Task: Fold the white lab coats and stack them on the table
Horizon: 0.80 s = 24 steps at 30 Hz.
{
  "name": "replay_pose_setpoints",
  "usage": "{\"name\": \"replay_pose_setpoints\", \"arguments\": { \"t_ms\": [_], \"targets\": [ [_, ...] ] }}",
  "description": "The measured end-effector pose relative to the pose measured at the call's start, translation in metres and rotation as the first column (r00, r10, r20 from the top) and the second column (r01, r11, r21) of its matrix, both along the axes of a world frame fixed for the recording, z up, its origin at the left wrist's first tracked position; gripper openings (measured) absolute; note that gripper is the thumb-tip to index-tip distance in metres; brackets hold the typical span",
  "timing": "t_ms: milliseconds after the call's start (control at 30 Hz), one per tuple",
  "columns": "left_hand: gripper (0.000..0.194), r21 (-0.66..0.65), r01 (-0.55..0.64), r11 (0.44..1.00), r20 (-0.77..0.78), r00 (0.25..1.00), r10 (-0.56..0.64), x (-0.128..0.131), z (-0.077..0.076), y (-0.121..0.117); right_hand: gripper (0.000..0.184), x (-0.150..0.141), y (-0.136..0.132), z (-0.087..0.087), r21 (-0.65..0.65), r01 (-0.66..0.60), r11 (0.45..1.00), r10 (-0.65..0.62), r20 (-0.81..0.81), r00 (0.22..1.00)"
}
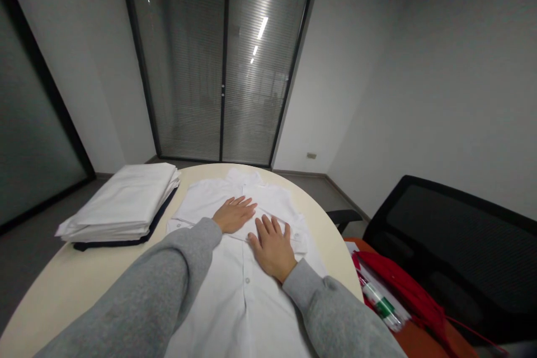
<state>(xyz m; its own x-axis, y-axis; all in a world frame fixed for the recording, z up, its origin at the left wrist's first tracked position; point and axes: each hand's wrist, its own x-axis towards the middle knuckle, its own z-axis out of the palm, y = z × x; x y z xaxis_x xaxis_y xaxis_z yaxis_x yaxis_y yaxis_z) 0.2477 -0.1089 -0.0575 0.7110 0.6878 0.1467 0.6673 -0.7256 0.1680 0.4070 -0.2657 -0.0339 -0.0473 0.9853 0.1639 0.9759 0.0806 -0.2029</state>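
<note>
A white button-up shirt (pixel 226 285) lies front side up on the round table, its collar at the far edge. Its sleeves appear folded across the chest, with the buttoned cuffs out to either side. My left hand (pixel 235 214) rests flat on the upper chest, fingers stretched toward the right. Just below and right of it, my right hand (pixel 272 247) lies palm down on the shirt with its fingers spread. Neither hand grips the cloth. My forearms in grey sleeves cover parts of the shirt's lower sides.
On the left of the pale table (pixel 335 238) sits a stack of folded white cloth (pixel 126 196) with a dark layer beneath. A black mesh chair (pixel 453 246) stands at the right, bearing a red bag (pixel 403 277) and a clear bottle (pixel 384 305). Behind is a glass partition with blinds (pixel 260 78).
</note>
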Motion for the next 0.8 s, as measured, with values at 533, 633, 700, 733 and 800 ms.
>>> {"name": "replay_pose_setpoints", "arguments": {
  "t_ms": [533,633,700,733,800],
  "targets": [
    [0.058,0.019,-0.009,1.000,0.053,0.999,0.008,0.000,-0.007,0.003,0.063,0.022,0.014,-0.011,-0.007,0.107,0.994,-0.106,0.060,0.993],
    [0.058,0.008,-0.015,1.000,0.055,0.998,0.014,0.000,-0.007,0.004,0.062,0.020,0.015,-0.009,0.005,0.105,0.994,-0.105,0.055,0.993],
    [0.058,0.009,-0.017,1.000,0.051,0.999,0.017,0.000,-0.007,0.004,0.060,0.018,0.009,-0.002,0.040,0.107,0.993,-0.110,0.065,0.992],
    [0.058,0.013,-0.018,1.000,0.048,0.999,0.017,0.001,-0.006,0.004,0.060,0.017,0.001,0.003,0.059,0.099,0.993,-0.104,0.074,0.992],
    [0.057,0.021,-0.020,1.000,0.039,0.999,0.019,0.001,-0.005,0.002,0.060,0.016,-0.027,0.012,0.077,0.039,0.996,-0.045,0.077,0.996]
  ]
}}
